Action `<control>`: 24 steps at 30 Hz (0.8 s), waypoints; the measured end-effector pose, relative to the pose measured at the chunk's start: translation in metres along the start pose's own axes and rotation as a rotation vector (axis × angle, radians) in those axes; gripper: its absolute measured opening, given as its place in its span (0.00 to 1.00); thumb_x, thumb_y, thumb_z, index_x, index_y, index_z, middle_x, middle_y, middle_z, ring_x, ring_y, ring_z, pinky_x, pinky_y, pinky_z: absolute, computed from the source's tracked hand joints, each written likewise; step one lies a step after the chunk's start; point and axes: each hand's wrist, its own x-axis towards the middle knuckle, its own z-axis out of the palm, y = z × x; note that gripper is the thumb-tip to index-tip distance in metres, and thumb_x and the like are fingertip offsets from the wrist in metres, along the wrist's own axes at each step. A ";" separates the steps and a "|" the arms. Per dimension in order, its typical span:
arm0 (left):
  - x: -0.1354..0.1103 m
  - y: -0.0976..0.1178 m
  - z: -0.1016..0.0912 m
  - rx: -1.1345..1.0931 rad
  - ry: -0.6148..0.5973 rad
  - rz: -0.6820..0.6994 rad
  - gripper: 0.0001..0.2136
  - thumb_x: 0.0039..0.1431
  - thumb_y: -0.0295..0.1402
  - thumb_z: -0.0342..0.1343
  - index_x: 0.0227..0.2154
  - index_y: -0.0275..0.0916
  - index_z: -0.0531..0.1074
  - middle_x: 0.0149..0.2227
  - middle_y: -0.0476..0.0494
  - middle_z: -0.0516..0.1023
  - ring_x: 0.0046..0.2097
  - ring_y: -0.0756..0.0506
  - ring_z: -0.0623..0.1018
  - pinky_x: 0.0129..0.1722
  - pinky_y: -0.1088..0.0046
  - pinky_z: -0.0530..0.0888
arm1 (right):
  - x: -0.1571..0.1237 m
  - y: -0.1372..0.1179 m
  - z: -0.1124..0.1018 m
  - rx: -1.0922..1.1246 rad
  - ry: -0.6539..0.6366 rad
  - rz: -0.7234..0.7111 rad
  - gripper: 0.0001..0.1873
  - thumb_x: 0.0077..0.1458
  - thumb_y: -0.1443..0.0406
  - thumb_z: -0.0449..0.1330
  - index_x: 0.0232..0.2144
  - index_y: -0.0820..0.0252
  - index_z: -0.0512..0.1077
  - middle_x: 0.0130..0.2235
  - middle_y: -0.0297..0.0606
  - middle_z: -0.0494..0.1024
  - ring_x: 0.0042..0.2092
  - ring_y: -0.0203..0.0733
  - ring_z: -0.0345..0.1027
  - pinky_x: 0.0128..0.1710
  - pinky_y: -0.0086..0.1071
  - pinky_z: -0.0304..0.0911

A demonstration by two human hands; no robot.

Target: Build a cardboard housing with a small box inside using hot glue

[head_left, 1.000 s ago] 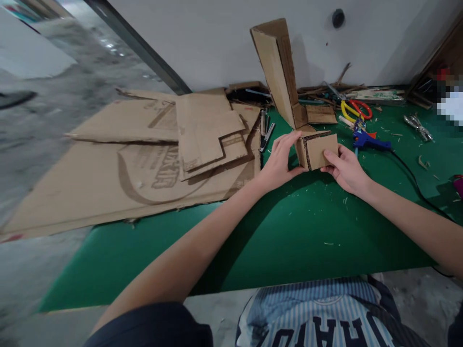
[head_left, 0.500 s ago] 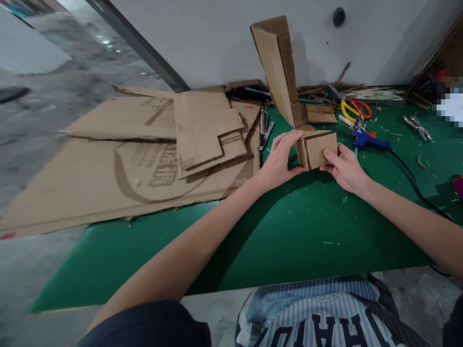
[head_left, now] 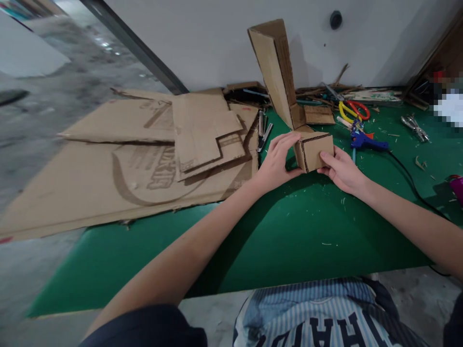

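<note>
A small cardboard box (head_left: pixel 318 150) is held between both hands just above or on the green table; I cannot tell if its base touches. My left hand (head_left: pixel 279 158) grips its left side, fingers over the top corner and thumb at the lower edge. On the right side, my right hand (head_left: pixel 342 168) pinches it, thumb pressed on the face toward me and fingers behind. Right behind the box stands a tall folded cardboard piece (head_left: pixel 275 72), upright and leaning slightly. A small cardboard flap (head_left: pixel 318 115) lies beside its foot.
Flat cardboard sheets (head_left: pixel 144 168) cover the left of the green table (head_left: pixel 260 250). Near them lies a utility knife (head_left: pixel 265 137). A blue glue gun (head_left: pixel 369 142) with a cord, scissors (head_left: pixel 349 113) and a clear-wrapped bundle (head_left: pixel 415 127) lie to the right. Cardboard scraps line the wall.
The view has shifted slightly, so everything sits a little further left and lower. Both hands keep the same hold on the small box.
</note>
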 end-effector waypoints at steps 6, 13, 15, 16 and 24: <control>0.000 0.000 0.002 0.024 0.012 0.031 0.40 0.66 0.46 0.63 0.73 0.45 0.48 0.68 0.30 0.68 0.71 0.29 0.67 0.68 0.42 0.69 | -0.002 -0.003 0.001 -0.014 -0.019 0.007 0.32 0.47 0.47 0.75 0.48 0.50 0.69 0.52 0.39 0.80 0.47 0.41 0.75 0.36 0.30 0.76; 0.000 0.000 0.004 0.001 0.037 0.038 0.42 0.64 0.45 0.65 0.73 0.46 0.48 0.68 0.31 0.68 0.70 0.29 0.67 0.68 0.42 0.70 | -0.003 -0.004 0.002 -0.038 -0.040 0.018 0.33 0.48 0.46 0.74 0.50 0.50 0.68 0.53 0.40 0.78 0.50 0.44 0.74 0.38 0.32 0.76; 0.000 0.001 0.004 0.005 0.032 0.021 0.42 0.63 0.44 0.65 0.73 0.47 0.49 0.67 0.31 0.68 0.70 0.29 0.67 0.68 0.42 0.69 | -0.004 -0.003 0.003 -0.037 -0.029 0.005 0.32 0.48 0.46 0.74 0.49 0.50 0.68 0.54 0.40 0.78 0.50 0.44 0.74 0.38 0.32 0.76; -0.001 0.001 0.004 0.004 0.032 0.012 0.41 0.63 0.44 0.65 0.72 0.47 0.49 0.67 0.31 0.68 0.70 0.29 0.68 0.68 0.42 0.69 | -0.004 -0.003 0.003 -0.041 -0.023 -0.002 0.32 0.49 0.46 0.74 0.49 0.50 0.68 0.54 0.40 0.78 0.50 0.44 0.74 0.38 0.33 0.76; -0.001 0.004 0.001 0.027 -0.017 -0.047 0.41 0.61 0.41 0.65 0.72 0.46 0.51 0.68 0.31 0.68 0.70 0.28 0.67 0.68 0.39 0.68 | -0.004 -0.001 0.003 -0.068 -0.005 -0.028 0.32 0.49 0.45 0.73 0.49 0.51 0.68 0.53 0.42 0.79 0.50 0.45 0.74 0.38 0.34 0.77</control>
